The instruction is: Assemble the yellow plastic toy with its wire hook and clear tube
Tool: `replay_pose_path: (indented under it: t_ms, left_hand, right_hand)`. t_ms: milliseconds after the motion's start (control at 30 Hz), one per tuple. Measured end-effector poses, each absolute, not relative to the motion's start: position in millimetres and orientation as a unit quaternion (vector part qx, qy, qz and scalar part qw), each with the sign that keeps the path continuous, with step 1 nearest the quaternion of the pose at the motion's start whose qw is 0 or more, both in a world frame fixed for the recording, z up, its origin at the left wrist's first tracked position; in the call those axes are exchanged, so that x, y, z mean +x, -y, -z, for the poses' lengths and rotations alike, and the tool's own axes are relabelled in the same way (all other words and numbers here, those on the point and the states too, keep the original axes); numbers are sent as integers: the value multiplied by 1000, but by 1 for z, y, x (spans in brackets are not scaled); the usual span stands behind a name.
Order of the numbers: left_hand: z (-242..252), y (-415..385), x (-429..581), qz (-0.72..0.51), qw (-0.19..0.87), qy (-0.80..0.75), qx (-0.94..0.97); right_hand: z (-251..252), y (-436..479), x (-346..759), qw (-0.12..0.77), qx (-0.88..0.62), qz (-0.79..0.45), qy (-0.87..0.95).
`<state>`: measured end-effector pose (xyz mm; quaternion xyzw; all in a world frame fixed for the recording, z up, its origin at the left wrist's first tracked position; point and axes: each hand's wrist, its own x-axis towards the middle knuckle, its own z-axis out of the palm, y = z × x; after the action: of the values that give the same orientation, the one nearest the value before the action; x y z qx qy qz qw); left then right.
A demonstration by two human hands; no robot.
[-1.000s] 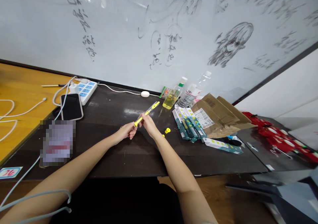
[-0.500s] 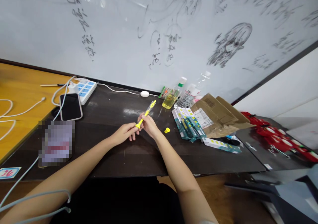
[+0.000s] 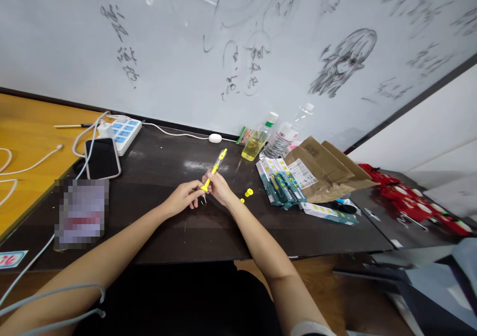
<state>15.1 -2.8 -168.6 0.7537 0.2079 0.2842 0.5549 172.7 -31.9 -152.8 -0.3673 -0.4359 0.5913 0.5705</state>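
Note:
My right hand (image 3: pixel 218 187) is closed around the middle of a slim yellow spring scale (image 3: pixel 216 169) with a clear tube, held tilted with its top pointing away from me. A small metal hook (image 3: pixel 203 200) hangs at its lower end. My left hand (image 3: pixel 185 196) is at that lower end, thumb and forefinger pinching it beside the hook. On the table right of my right wrist lies a small yellow cap (image 3: pixel 249 192), with a smaller yellow piece (image 3: pixel 242 201) partly hidden by my forearm.
Several teal and white boxes (image 3: pixel 280 182) lie to the right, before an opened cardboard parcel (image 3: pixel 328 169). Behind them stand a bottle of yellow liquid (image 3: pixel 255 144) and a clear water bottle (image 3: pixel 278 144). A phone (image 3: pixel 102 158) and a power strip (image 3: pixel 127 134) are at the left.
The metal hook now shows below the spring scale's lower end. A second small yellow piece has come into view beside my right forearm. The view has shifted slightly.

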Motion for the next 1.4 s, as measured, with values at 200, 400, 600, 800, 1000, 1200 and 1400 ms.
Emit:
replay_pose_path:
  t_ms: [200, 400, 600, 800, 1000, 1200, 1400]
  left_hand:
    - [173, -3, 15, -269, 538, -202, 773]
    - [177, 1, 23, -291, 599, -178, 724]
    - [175, 1, 28, -322, 710, -195, 595]
    - [166, 0, 25, -337, 692, -271, 578]
    - [157, 0, 19, -356, 667, -296, 583]
    - [151, -7, 13, -474, 627, -326, 525]
    - [150, -8, 12, -489, 620, -342, 509]
  right_hand:
    - [156, 29, 175, 560, -389, -579, 446]
    - [164, 24, 179, 557, -433, -526, 474]
    - [169, 25, 174, 535, -430, -510, 519]
    - [165, 31, 162, 491, -432, -474, 590]
    - [166, 29, 171, 528, -458, -436, 567]
    - [156, 32, 183, 464, -546, -252, 651]
    - [137, 50, 207, 324, -627, -67, 705]
